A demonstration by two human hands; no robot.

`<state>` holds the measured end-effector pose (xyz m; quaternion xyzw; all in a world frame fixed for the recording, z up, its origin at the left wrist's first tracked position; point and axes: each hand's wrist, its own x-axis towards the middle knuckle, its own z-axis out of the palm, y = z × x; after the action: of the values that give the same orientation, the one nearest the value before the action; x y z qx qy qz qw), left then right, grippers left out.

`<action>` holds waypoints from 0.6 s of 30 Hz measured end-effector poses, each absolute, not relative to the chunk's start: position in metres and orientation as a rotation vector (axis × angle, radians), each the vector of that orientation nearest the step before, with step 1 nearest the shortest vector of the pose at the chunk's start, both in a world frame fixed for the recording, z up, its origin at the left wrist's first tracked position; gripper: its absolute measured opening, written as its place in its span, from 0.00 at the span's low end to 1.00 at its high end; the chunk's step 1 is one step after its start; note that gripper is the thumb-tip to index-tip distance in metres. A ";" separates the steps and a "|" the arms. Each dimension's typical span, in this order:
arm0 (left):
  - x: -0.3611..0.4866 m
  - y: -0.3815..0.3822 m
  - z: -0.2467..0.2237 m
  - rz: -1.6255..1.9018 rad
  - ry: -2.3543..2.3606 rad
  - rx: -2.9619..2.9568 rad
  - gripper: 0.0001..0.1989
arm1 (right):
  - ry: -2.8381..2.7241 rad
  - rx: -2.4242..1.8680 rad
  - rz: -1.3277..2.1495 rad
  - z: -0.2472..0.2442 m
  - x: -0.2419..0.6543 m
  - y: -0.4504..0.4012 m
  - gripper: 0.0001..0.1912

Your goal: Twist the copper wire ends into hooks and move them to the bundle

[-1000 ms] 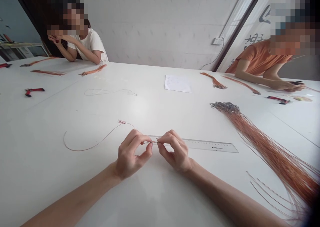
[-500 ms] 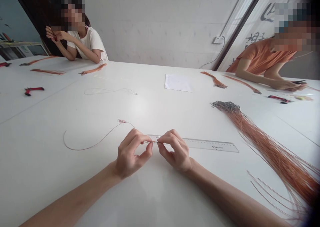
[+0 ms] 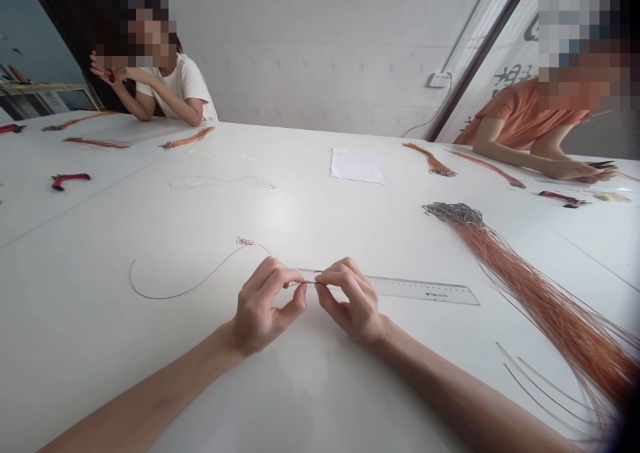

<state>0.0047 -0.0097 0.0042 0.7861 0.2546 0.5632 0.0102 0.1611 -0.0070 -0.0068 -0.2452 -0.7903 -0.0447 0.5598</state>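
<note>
Wire (image 3: 309, 282) sits between the fingertips of both hands, its short bare stretch near level, long axis running from 9 to 3 o'clock. Which end is its front, I cannot tell, as fingers cover both sides. The left hand (image 3: 263, 306) pinches it at 9 o'clock, thumb and forefinger closed on it; the right hand (image 3: 354, 300) does likewise at 3 o'clock. Behind each pinch, thumb and forefinger bow apart into a ring.

A clear ruler (image 3: 425, 289) lies just beyond, pointing to 3 o'clock and partly blocked by the right hand. Past the left hand, a thin strand (image 3: 200, 281) reaches a small tag (image 3: 245, 242) at 10 o'clock, then curls round to 9; whether it joins the held piece is hidden.

Farther off, a big bundle (image 3: 540, 286) runs from 2 o'clock down towards 4, with loose strands (image 3: 537, 388) at 4. Paper (image 3: 357, 166) lies at 1 o'clock, red pliers (image 3: 71, 180) at 10. A person in white (image 3: 183, 90) leans at 11, a person in orange (image 3: 515, 116) at 2.
</note>
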 end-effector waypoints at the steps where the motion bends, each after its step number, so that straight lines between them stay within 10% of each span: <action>1: 0.004 -0.009 0.004 1.758 0.796 2.454 0.09 | -1.865 -0.583 -0.101 -0.007 0.161 -0.007 0.11; 18: 0.005 -0.009 0.002 1.747 0.798 2.450 0.10 | -1.863 -0.595 -0.090 -0.009 0.162 -0.006 0.12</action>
<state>0.0045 -0.0088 0.0025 0.7870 0.2563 0.5610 0.0141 0.1615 -0.0062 -0.0086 -0.2521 -0.7897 -0.0382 0.5580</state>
